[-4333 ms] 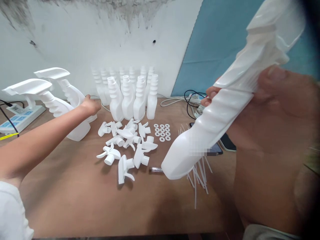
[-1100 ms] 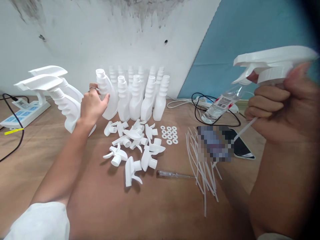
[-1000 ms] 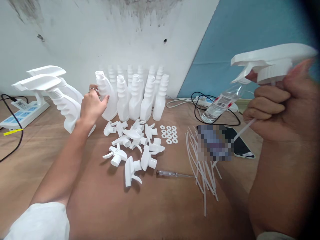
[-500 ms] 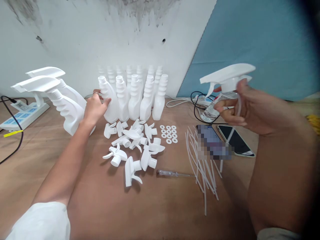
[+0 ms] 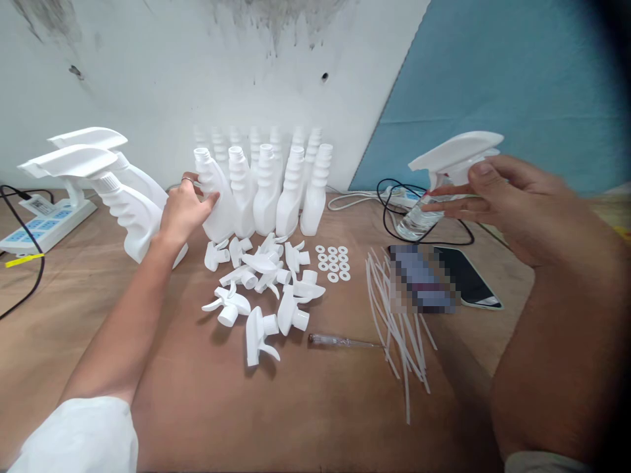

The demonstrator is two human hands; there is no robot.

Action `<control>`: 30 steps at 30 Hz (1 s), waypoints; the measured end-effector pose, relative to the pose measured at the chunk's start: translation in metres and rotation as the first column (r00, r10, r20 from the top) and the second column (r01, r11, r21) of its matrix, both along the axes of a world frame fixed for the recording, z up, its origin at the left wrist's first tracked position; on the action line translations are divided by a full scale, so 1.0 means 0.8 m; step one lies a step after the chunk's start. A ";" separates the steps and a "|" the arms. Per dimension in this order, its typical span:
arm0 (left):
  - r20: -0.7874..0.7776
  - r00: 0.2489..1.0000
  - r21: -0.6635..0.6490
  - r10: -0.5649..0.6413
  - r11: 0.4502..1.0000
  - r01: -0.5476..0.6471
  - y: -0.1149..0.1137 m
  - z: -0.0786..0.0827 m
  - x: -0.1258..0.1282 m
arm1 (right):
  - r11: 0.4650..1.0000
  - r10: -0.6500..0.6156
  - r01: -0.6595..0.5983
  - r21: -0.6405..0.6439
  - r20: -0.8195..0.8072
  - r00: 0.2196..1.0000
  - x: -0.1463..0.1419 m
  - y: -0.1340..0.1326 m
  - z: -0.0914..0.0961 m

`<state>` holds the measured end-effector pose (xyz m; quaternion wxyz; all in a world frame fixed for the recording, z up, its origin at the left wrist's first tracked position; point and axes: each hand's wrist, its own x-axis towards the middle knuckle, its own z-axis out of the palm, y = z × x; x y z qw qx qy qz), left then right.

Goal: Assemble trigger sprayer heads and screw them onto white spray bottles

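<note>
holding steady matters imo: left hand grasps a leaning bottle (other bottles just right of that grip), right hand pinches a spray head.

Single head-worn view, facing forward and down across the table to the wall behind. Close range: left hand and right hand both in frame, right one larger, nearer the lens. Upper right corner dark.

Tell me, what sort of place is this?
Probably a small, makeshift workroom: uncapped white bottles stand in rows before a stained wall, and loose spray heads lie on a brown table.
</note>
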<state>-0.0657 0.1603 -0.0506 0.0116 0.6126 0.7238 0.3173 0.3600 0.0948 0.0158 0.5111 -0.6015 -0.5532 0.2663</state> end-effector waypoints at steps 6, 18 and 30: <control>0.008 1.000 -0.013 0.005 1.000 -0.005 -0.004 0.007 -0.002 | 0.996 0.066 -0.066 0.053 0.002 0.998 -0.004 -0.009 0.001; -0.037 0.999 -0.043 0.012 0.999 -0.014 -0.022 0.026 0.000 | 0.998 0.042 -0.044 0.050 0.026 0.999 -0.007 -0.012 0.004; -0.019 0.999 -0.010 0.030 0.999 -0.030 -0.017 0.019 0.010 | 0.996 0.065 -0.067 0.065 0.023 0.998 -0.014 -0.013 0.006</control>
